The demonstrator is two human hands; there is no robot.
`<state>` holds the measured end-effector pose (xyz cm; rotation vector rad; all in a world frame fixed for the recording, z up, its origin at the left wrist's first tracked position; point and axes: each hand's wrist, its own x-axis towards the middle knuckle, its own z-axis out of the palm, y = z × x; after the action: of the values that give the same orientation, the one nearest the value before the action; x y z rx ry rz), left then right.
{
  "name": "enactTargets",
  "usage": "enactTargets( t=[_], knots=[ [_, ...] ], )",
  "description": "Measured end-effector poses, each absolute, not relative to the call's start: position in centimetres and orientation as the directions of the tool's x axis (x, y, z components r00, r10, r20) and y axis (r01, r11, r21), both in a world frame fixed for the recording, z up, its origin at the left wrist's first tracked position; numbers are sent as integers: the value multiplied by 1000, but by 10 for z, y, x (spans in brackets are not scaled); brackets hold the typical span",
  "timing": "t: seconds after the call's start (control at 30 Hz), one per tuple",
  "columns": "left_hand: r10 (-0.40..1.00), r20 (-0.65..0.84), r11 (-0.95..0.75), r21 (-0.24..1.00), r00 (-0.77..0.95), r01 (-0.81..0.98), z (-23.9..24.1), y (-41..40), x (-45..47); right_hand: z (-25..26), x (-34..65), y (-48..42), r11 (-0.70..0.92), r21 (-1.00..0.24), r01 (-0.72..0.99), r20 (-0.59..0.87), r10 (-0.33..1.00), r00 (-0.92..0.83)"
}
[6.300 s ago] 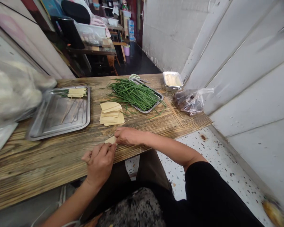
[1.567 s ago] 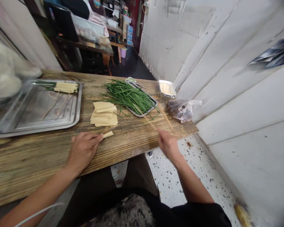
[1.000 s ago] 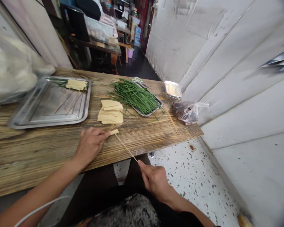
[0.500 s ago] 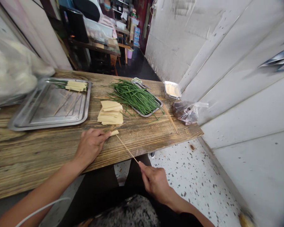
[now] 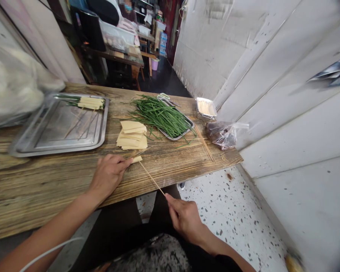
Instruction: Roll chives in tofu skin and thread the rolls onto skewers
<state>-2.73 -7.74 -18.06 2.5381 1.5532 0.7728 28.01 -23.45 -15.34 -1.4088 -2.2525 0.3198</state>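
My left hand (image 5: 109,174) rests on the wooden table (image 5: 45,181) and pinches a small rolled piece of yellow tofu skin (image 5: 136,159) between its fingertips. My right hand (image 5: 185,218), below the table's front edge, is closed on the near end of a thin bamboo skewer (image 5: 151,178). The skewer's far tip meets the roll. Just behind lies a stack of tofu skin sheets (image 5: 132,135). A metal tray of green chives (image 5: 162,115) sits beyond it.
A large steel tray (image 5: 59,128) at the left holds finished skewers (image 5: 87,102). Loose skewers (image 5: 205,143), a plastic bag (image 5: 223,133) and a foil container (image 5: 206,107) lie at the right end by the white wall. Scissors (image 5: 164,96) lie behind the chives.
My right hand went to the loose skewers at the right, took one and brought it back, setting its tip against the roll that my left hand holds. Hardly any movement in the last half second.
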Motion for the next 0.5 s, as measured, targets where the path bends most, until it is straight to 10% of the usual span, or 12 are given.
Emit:
enactTargets(
  t=[0.5],
  knots=[
    [847,381,-500,328,372,802,-181,-78,-28,-134,276,-231,445,-371,815,199,896,-398]
  ],
)
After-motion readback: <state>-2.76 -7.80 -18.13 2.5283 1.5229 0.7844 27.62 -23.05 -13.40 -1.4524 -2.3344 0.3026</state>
